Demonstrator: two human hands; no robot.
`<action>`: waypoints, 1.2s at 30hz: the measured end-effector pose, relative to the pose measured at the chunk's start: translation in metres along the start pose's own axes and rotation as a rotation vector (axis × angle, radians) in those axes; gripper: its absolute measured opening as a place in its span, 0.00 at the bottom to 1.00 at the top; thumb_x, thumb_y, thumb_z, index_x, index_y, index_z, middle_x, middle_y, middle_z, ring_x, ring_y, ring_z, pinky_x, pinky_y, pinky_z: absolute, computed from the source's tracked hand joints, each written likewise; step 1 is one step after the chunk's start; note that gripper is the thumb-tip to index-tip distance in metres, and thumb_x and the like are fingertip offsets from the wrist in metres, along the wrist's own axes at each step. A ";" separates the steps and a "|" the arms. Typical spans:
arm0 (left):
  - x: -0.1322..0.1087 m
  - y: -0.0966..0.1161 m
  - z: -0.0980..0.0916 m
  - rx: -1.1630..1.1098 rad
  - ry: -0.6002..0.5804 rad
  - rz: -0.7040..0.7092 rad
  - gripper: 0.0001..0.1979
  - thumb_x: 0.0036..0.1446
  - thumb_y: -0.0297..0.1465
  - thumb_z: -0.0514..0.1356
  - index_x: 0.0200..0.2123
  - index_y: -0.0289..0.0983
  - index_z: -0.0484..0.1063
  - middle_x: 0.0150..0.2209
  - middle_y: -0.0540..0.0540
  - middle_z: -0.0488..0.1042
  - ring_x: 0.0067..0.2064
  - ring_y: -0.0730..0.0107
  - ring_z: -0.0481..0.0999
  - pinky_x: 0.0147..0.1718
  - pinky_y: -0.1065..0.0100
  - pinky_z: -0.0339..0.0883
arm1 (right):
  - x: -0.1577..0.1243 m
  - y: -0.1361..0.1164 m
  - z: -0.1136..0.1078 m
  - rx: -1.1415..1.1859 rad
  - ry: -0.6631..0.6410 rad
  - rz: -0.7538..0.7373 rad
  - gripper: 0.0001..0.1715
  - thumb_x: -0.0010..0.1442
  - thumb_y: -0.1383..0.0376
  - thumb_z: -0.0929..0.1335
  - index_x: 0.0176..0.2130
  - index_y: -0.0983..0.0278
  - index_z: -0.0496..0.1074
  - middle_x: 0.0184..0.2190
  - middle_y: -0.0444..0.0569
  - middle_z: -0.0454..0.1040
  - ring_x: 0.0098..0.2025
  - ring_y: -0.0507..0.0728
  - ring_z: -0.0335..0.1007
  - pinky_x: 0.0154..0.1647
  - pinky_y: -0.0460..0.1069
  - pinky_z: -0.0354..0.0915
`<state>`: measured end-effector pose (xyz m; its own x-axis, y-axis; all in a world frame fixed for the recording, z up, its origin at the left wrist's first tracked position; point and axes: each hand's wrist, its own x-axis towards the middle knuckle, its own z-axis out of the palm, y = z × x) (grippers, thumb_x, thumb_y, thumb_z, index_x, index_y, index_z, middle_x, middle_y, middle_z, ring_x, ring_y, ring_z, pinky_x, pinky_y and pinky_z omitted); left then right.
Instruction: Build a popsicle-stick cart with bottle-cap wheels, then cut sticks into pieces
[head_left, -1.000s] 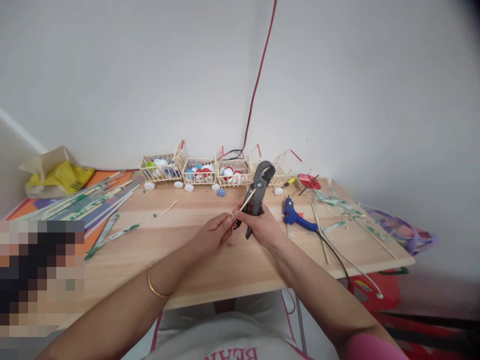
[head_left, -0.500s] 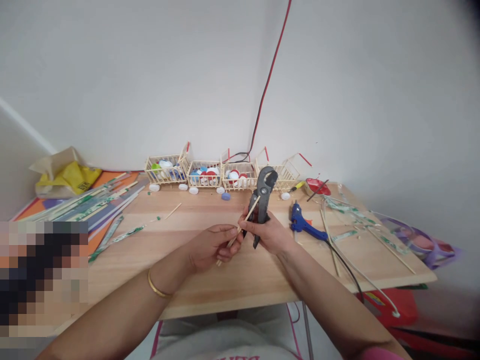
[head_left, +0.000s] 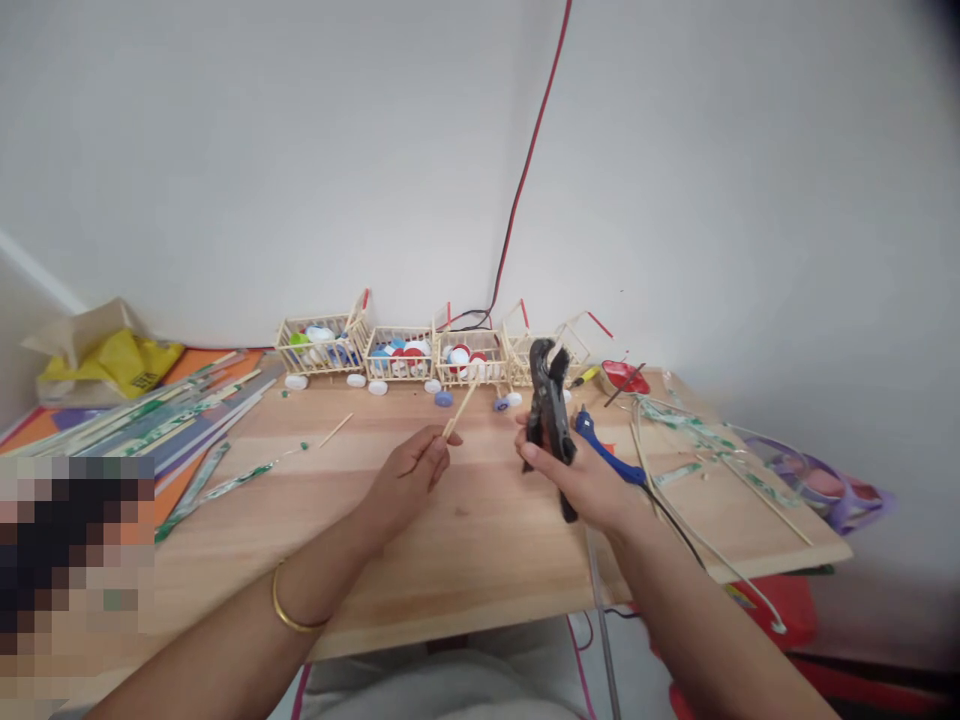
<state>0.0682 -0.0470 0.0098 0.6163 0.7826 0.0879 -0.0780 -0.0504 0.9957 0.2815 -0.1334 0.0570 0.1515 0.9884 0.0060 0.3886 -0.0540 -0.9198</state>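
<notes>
Since your left hand (head_left: 412, 468) pinches the thin stick (head_left: 463, 404) low, its tip pokes up clear | your right hand (head_left: 574, 470) wraps the cutters (head_left: 550, 398), probably for leverage | glue gun (head_left: 609, 452) just beyond it, looks handy

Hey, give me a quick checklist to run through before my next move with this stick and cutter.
1. Stick held: ok, gripped in the left hand.
2. Cutter held: ok, in the right hand, head pointing up.
3. Left fingers away from the cutter's head: ok, there is a gap between them.
4. Glue gun cool: cannot tell; it lies on the table by the right hand.
5. Table free of scraps: not ok, a loose stick and a wrapper lie to the left.
6. Small carts out of the way: ok, lined up near the wall beyond both hands.
</notes>
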 end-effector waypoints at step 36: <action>-0.018 0.004 0.004 0.836 0.097 0.528 0.16 0.65 0.27 0.44 0.51 0.36 0.66 0.38 0.39 0.75 0.41 0.61 0.76 0.41 0.64 0.68 | -0.038 -0.015 0.030 -0.612 0.041 -0.241 0.23 0.57 0.57 0.68 0.50 0.64 0.65 0.43 0.55 0.73 0.44 0.62 0.67 0.44 0.56 0.63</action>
<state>0.0601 -0.0636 0.0122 0.5921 0.5790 0.5605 0.2764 -0.7993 0.5336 0.2423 -0.1656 0.0590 0.0254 0.9773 0.2103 0.8606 0.0856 -0.5020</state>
